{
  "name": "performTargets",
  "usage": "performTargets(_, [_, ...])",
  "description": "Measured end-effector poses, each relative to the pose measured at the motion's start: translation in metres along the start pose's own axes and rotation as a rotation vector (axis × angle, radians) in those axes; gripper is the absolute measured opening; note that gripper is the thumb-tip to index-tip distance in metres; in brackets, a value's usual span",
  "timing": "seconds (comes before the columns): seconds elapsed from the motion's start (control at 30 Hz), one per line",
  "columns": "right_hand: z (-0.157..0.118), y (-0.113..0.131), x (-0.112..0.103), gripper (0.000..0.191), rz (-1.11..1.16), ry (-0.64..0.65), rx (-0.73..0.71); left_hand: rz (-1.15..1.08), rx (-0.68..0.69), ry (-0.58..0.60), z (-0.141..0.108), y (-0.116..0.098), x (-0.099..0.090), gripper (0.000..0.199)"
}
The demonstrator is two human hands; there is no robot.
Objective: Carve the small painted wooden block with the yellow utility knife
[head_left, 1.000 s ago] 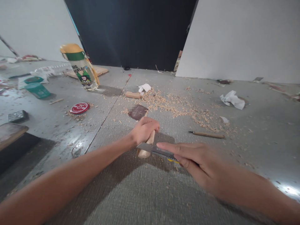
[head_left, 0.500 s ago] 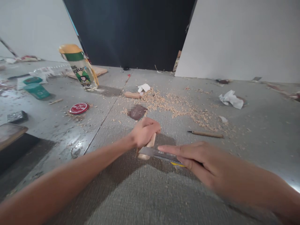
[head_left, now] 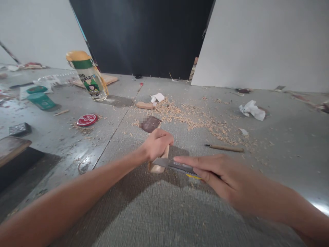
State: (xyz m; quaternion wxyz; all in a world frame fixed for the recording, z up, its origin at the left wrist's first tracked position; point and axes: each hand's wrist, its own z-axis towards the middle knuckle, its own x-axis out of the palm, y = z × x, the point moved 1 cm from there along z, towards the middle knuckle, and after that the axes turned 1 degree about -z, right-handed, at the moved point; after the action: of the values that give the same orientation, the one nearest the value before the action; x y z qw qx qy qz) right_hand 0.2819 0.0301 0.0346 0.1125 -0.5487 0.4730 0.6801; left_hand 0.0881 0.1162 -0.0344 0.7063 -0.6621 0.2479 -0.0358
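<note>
A small pale wooden block (head_left: 157, 169) is gripped by my left hand (head_left: 158, 143), whose fingers are wrapped round its far end. My right hand (head_left: 218, 173) is closed on a utility knife (head_left: 177, 166) with a grey body and a bit of yellow, its index finger stretched along the top. The knife's blade lies across the near part of the block and seems to touch it. Just beyond my left hand is a dark brown flat piece (head_left: 151, 124), partly blurred out. A thin wood-handled carving tool (head_left: 226, 148) lies past my right hand.
Wood shavings (head_left: 195, 116) are spread beyond my hands, beside a small wooden piece (head_left: 145, 105) and white paper (head_left: 157, 97). Crumpled tissue (head_left: 253, 110) lies at right. At left stand a yellow-lidded bottle (head_left: 88, 77), a red round lid (head_left: 87, 119) and a teal container (head_left: 41, 100).
The block has turned slightly in my left hand, so a flatter face shows at its near end. The knife has shifted a little, its blade still across the block.
</note>
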Motion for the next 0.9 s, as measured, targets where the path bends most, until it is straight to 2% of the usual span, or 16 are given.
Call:
performTargets(0.17, [0.005,0.001,0.007,0.051,0.019,-0.021,-0.023,0.015,0.01,-0.001,0.003,0.004,0.001,0.025])
performTargets(0.33, [0.002,0.003,0.001,0.051,0.023,0.025,-0.006,0.003,0.022,0.028,0.0,0.0,0.0,0.025])
performTargets(0.57, [-0.008,-0.002,-0.005,0.048,0.086,0.196,0.005,0.005,0.017,0.025,-0.002,-0.002,-0.008,0.024])
performTargets(0.7, [-0.002,-0.001,-0.002,0.044,0.072,0.114,0.006,0.026,0.021,0.023,-0.001,-0.001,-0.007,0.024])
performTargets(0.9, [0.007,0.0,0.006,0.051,0.027,-0.023,-0.044,0.08,-0.006,-0.009,0.002,0.0,-0.002,0.025])
